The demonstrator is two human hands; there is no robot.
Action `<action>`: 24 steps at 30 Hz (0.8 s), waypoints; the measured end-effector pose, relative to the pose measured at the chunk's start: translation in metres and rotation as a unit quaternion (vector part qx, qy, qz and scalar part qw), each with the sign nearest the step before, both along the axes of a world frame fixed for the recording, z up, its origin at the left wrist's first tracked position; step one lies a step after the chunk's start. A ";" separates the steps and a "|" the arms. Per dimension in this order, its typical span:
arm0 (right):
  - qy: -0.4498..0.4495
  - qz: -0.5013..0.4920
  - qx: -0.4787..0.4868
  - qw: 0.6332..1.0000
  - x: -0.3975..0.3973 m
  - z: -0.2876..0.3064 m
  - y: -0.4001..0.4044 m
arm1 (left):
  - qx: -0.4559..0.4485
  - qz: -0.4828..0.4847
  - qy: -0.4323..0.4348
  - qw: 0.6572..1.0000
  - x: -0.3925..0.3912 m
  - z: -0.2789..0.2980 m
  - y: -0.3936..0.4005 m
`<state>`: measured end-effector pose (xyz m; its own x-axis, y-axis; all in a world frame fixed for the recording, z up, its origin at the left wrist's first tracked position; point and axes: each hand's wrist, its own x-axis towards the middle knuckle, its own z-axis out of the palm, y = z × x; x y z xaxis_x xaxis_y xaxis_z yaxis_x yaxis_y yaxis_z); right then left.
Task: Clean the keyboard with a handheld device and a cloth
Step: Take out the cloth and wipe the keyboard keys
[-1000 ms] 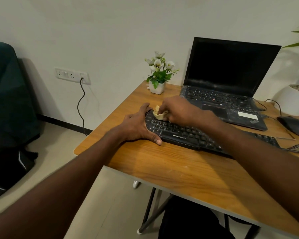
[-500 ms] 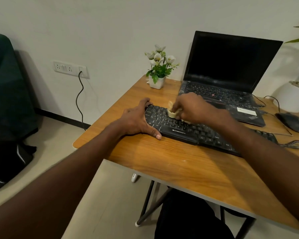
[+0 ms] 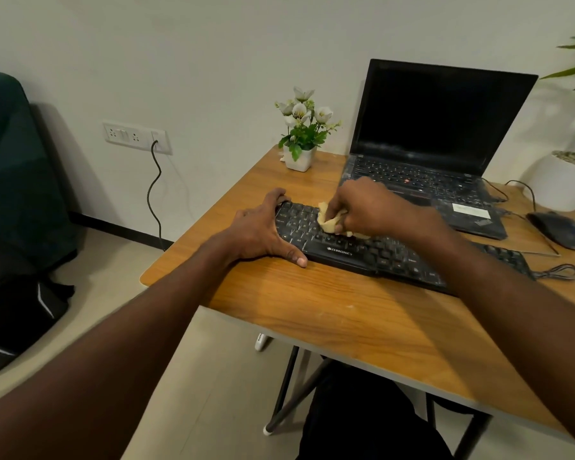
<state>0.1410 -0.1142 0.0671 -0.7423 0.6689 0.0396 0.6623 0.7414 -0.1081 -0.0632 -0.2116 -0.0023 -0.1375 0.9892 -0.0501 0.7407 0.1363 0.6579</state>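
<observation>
A black keyboard (image 3: 362, 252) lies across the wooden table (image 3: 329, 307). My left hand (image 3: 263, 230) rests over its left end, fingers along the far edge and thumb against the near edge, bracing it. My right hand (image 3: 369, 207) grips a crumpled pale yellow cloth (image 3: 327, 220) and presses it onto the keys left of the keyboard's middle. No handheld device is in view.
An open black laptop (image 3: 439, 154) stands behind the keyboard. A small white pot of flowers (image 3: 301, 134) sits at the back left corner. A dark mouse (image 3: 556, 229) and coiled cable (image 3: 558, 272) lie to the right, near a large white planter (image 3: 565, 184).
My right hand has slid the cloth rightward along the keys, from the keyboard's left end toward its middle. My left hand has kept its hold on the left end.
</observation>
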 end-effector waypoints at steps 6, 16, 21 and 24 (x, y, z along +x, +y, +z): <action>0.144 -0.008 -0.068 0.987 -0.018 -0.013 -0.008 | 0.005 0.000 0.000 1.000 0.000 0.000 0.000; 0.023 -0.027 -0.009 0.999 -0.001 0.012 0.003 | 0.006 -0.009 0.007 1.000 -0.002 -0.004 0.001; 0.097 -0.053 -0.024 0.994 0.008 -0.018 0.008 | 0.006 -0.003 0.007 1.000 -0.003 -0.004 0.003; 0.053 -0.099 0.027 0.993 0.017 -0.019 0.019 | 0.007 -0.002 0.003 1.000 -0.004 -0.005 0.004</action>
